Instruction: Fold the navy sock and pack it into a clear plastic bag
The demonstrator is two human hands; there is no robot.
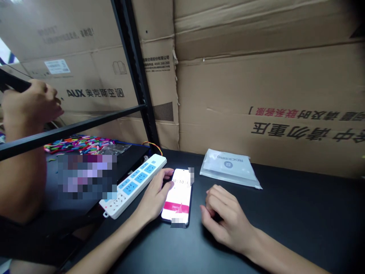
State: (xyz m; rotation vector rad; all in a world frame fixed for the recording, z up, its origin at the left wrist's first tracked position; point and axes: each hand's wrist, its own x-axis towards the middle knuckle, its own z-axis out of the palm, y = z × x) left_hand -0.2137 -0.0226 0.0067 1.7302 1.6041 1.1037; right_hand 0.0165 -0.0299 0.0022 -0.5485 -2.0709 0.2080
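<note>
On the near part of the black worktop [299,213], both of the person's forearms reach in from the bottom edge. The left hand [155,196] lies flat beside the phone [178,196], its grip open, fingers stretched along the phone's left edge and touching it without clasping it. The right hand [225,217] rests just right of the phone, fingers curled loosely inward into a half-closed grip that holds nothing. The phone lies face up between the two hands, screen lit, showing what looks like a timer readout over a red bar; the digits are partly blurred. As far as can be judged, the phone is set down and running, and nothing else has been taken up. Just left of it lies a white power strip [134,184] with blue sockets. Farther right sits a flat white pouch [228,167], sealed and untouched. At far left, beyond a black rack bar [85,125], another person's hand [31,104] works above a heap of coloured bits [76,144]. Cardboard boxes [256,76] wall the back.
</note>
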